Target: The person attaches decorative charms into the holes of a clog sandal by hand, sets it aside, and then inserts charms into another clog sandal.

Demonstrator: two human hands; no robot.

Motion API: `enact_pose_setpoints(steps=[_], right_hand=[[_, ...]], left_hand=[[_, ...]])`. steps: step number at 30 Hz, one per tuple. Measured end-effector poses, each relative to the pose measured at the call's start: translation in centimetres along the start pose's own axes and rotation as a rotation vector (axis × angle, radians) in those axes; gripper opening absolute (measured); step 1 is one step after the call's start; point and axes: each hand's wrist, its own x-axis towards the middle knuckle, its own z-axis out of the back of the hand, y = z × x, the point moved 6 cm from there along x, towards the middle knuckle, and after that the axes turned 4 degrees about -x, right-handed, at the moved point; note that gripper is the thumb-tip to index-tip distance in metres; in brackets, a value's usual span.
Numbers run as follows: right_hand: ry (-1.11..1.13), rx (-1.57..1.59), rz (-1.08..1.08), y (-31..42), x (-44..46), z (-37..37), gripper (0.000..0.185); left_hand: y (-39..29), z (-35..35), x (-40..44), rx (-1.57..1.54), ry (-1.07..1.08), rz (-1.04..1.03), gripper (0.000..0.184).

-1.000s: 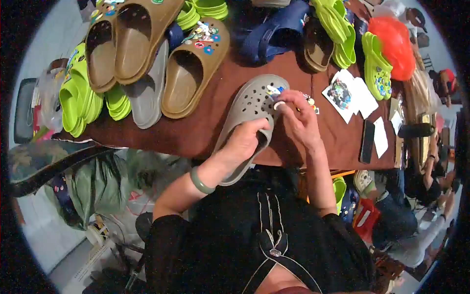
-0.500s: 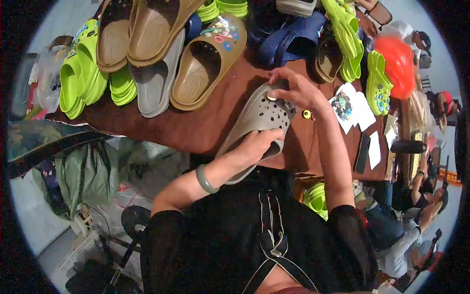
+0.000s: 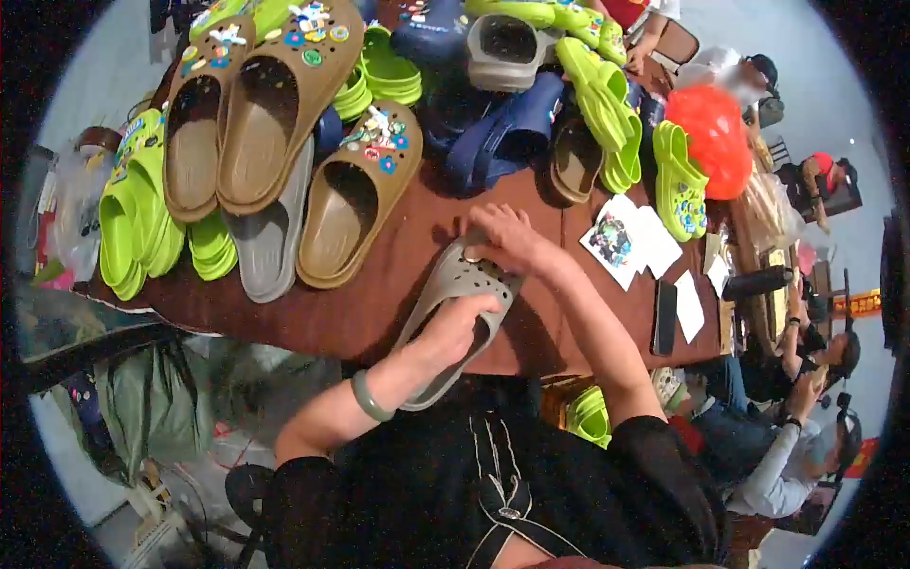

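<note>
So it's a plain grey slip-on clog (image 3: 441, 286), dark vent holes dotted over the toe, foot opening facing up. It's sitting at a slant, toe pointing away and a bit to the right, heel end reaching past the near edge of the brown-covered table (image 3: 284, 324). There's a small pale round piece (image 3: 471, 254) up by the toe tip, can't tell if it's seated.
</note>
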Motion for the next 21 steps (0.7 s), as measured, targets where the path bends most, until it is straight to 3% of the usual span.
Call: enact_pose_setpoints(steps=[1,5,6,9,11,13,14,17,21], right_hand=[[-0.084,0.001,0.035,0.5,-0.6,0.6,0.038],[-0.45,-0.236,0.133,1.2,-2.7,0.3,0.015],[-0.351,-0.365,0.132,1.9,-3.2,0.5,0.023],[-0.366,-0.423,0.238,3.4,-4.2,1.8,0.032],[-0.247,-0.482,0.255,3.5,-4.1,2.0,0.037],[-0.169,-0.586,0.311,4.0,-4.0,2.3,0.035],[-0.065,-0.754,0.308,4.8,-3.8,2.1,0.03],[0.049,-0.82,0.346,6.5,-3.6,0.8,0.029],[-0.003,-0.708,0.334,6.8,-4.2,1.7,0.025]], left_hand=[[-0.1,-0.3,0.0,-0.029,0.001,-0.035,0.013],[-0.3,0.7,-0.4,0.79,0.175,-0.326,0.021],[-2.4,-1.5,-2.5,1.11,0.153,-0.482,0.025],[-3.6,-2.8,-3.6,1.112,0.139,-0.56,0.023],[-0.7,1.1,-0.5,0.612,0.082,-0.379,0.021],[1.1,3.0,1.1,0.452,0.095,-0.308,0.019],[1.3,3.7,1.2,0.542,0.133,-0.333,0.017],[0.8,3.4,0.6,0.775,0.188,-0.368,0.02],[-3.1,-1.5,-3.3,1.205,0.179,-0.579,0.033]])
